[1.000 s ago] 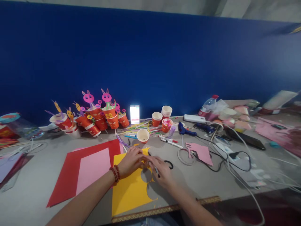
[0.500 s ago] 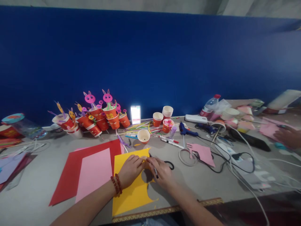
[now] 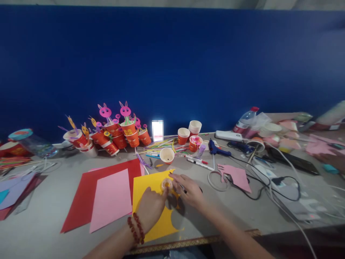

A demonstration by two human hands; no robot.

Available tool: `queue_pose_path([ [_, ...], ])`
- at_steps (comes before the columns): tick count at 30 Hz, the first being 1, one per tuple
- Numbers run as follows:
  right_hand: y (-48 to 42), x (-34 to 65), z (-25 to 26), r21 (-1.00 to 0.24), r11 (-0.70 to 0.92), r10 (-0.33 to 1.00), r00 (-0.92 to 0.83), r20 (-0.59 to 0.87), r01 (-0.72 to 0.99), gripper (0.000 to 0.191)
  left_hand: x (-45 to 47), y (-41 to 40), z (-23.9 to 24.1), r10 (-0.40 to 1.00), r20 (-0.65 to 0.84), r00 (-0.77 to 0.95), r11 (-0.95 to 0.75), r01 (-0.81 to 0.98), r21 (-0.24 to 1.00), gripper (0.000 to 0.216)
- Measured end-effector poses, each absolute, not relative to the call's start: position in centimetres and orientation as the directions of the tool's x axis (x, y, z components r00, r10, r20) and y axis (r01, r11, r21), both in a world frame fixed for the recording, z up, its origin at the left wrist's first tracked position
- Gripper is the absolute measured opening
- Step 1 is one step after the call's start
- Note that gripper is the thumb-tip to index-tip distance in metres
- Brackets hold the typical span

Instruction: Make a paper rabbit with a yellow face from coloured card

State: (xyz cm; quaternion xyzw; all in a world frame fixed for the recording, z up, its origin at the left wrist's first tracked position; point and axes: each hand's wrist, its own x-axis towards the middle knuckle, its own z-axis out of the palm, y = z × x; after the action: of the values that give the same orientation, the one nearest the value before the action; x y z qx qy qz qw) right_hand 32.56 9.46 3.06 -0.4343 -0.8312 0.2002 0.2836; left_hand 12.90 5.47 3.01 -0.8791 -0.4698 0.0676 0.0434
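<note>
A yellow paper sheet (image 3: 145,185) lies in front of me, with round cut-outs along its right side. On it sits a small pale ring (image 3: 163,184), perhaps a tape roll. My left hand (image 3: 152,205), with a red bead bracelet at the wrist, presses the ring down with its fingertips. My right hand (image 3: 190,189) is closed around a marker (image 3: 183,189) and touches the ring's right side. A black curved piece, possibly a scissors handle, is mostly hidden behind the right hand.
Red paper (image 3: 78,201) and pink paper (image 3: 111,198) lie left. Decorated cups (image 3: 130,135) stand behind, beside loose sticks and a white cup (image 3: 167,155). Rightward are markers (image 3: 201,164), a glue gun (image 3: 219,150), cables and a power strip (image 3: 285,198). Another person's hand is at far right.
My left fingers have shifted from a pinch at the ring's edge to pressing on it, uncovering more of the ring. My right hand has turned slightly, marker still held. The view has shifted a little.
</note>
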Motion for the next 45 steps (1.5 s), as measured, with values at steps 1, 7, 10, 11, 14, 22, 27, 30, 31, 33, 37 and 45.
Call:
queue_pose_path([
  [1,10.0,32.3,3.7,-0.581,0.546,0.831,-0.478,0.285,0.603,0.035,12.8,5.4,2.8,0.844,-0.116,0.524,-0.536,0.829,-0.158,0.057],
  [7,13.6,28.6,7.5,-0.446,0.606,0.752,-0.657,0.053,0.658,0.034,12.9,4.3,2.0,0.87,-0.174,0.461,-0.487,0.859,-0.157,0.065],
  [10,15.1,26.5,8.5,-0.389,0.667,0.687,-0.727,-0.01,0.635,0.025,12.8,4.2,2.1,0.865,-0.179,0.468,-0.495,0.856,-0.151,0.067],
  [11,15.4,25.9,8.7,-0.37,0.687,0.664,-0.747,-0.032,0.626,0.023,12.8,4.2,2.1,0.864,-0.181,0.469,-0.496,0.855,-0.15,0.067],
  [14,16.1,24.5,8.8,-0.32,0.731,0.607,-0.789,-0.098,0.602,0.021,12.8,4.3,2.1,0.865,-0.18,0.469,-0.495,0.857,-0.143,0.067],
  [22,16.4,23.5,9.0,-0.252,0.79,0.521,-0.829,-0.204,0.558,0.024,12.9,4.2,2.0,0.873,-0.184,0.451,-0.473,0.876,-0.097,0.072],
  [27,16.5,23.3,9.0,-0.248,0.813,0.475,-0.846,-0.24,0.527,0.021,13.0,4.4,1.9,0.858,-0.206,0.47,-0.496,0.863,-0.098,0.07],
  [30,16.6,23.2,8.9,-0.251,0.818,0.463,-0.851,-0.249,0.518,0.021,13.0,4.5,2.1,0.85,-0.22,0.478,-0.503,0.861,-0.076,0.068],
  [31,16.6,23.2,8.9,-0.253,0.818,0.461,-0.852,-0.249,0.517,0.02,13.0,4.5,2.2,0.848,-0.22,0.482,-0.507,0.859,-0.07,0.067],
  [33,16.7,23.2,8.8,-0.26,0.817,0.459,-0.854,-0.246,0.514,0.02,13.0,4.5,2.3,0.844,-0.212,0.493,-0.516,0.854,-0.069,0.067],
  [37,17.0,23.3,8.4,-0.267,0.817,0.461,-0.857,-0.23,0.512,0.022,12.9,4.5,2.3,0.847,-0.191,0.496,-0.517,0.852,-0.08,0.068],
  [45,17.7,23.5,7.2,-0.258,0.811,0.488,-0.851,-0.194,0.524,0.027,13.0,4.4,2.3,0.852,-0.191,0.487,-0.509,0.857,-0.085,0.074],
])
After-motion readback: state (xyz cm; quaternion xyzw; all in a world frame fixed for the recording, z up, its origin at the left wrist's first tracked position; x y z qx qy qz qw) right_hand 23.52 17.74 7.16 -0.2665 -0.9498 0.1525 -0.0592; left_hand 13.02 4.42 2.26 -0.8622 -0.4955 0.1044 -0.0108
